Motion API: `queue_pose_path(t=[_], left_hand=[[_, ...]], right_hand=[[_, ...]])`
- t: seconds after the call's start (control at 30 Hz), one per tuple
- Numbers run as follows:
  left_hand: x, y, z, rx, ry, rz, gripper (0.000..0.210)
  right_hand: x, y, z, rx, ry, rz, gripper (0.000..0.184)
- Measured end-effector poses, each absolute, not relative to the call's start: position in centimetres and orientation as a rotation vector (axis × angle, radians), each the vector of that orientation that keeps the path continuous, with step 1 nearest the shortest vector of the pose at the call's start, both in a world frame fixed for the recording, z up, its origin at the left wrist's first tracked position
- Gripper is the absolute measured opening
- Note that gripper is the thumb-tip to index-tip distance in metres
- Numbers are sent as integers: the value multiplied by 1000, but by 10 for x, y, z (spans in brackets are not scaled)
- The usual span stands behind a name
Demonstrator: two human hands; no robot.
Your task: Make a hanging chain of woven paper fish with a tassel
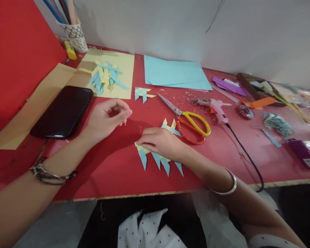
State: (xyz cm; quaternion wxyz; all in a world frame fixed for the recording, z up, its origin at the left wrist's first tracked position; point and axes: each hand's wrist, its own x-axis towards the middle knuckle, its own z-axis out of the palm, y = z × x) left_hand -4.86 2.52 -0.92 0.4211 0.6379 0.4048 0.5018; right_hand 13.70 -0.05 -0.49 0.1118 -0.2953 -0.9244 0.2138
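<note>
My left hand (107,117) hovers over the red table, its fingers curled in toward the thumb. Whatever may be in that pinch is hidden or too small to name. Lower and to the right, my right hand (162,139) is closed over a woven piece of blue and yellow paper strips (143,159), with its fingertips at the left end. Pointed strip ends stick out below the hand, and more woven paper (173,130) shows above it, partly covered. A smaller woven paper piece (141,93) lies farther back. Scissors (181,113) with red and yellow handles rest beside my right hand.
Folded strips (103,76) lie on a yellow sheet (126,67); blue sheets (175,74) are by the wall. A phone (63,112) is at left. A corded pink glue gun (215,109), thread bundle (277,123) and purple box (305,153) occupy the right.
</note>
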Motion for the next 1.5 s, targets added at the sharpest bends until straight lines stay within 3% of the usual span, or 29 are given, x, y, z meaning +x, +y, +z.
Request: queue_pose_path(t=[0.37,0.4,0.5,0.57,0.7,0.87,0.93,1.23,1.4,1.5], left_hand=[[-50,26,-10,1617,1076,1246,10],[-50,26,-9,1619,1091,1253,11],[-49,27,-10,1621,1124,1268,14],[-49,27,-10,1628,1138,1261,14],[-48,27,-9,1652,1154,1242,14],[-48,25,-7,1651,1184,1223,12],[-49,26,-8,1650,1198,1210,11],[-38,14,0,1849,998,889,21],[-20,0,4,1789,948,665,21],[-17,-1,3,1722,1047,658,22]], right_hand=[[146,0,-1,-967,-2456,706,18],[147,-2,2,-968,-2510,676,25],[155,-9,11,-1011,-2682,639,68],[159,-12,15,-1067,-2753,640,78],[161,-13,17,-1158,-2795,664,69],[164,-6,15,-1170,-2635,878,31],[166,-3,17,-1189,-2500,945,23],[165,4,14,-1090,-1835,985,17],[159,1,8,-1017,-1686,901,12],[158,-1,8,-1036,-1673,932,18]])
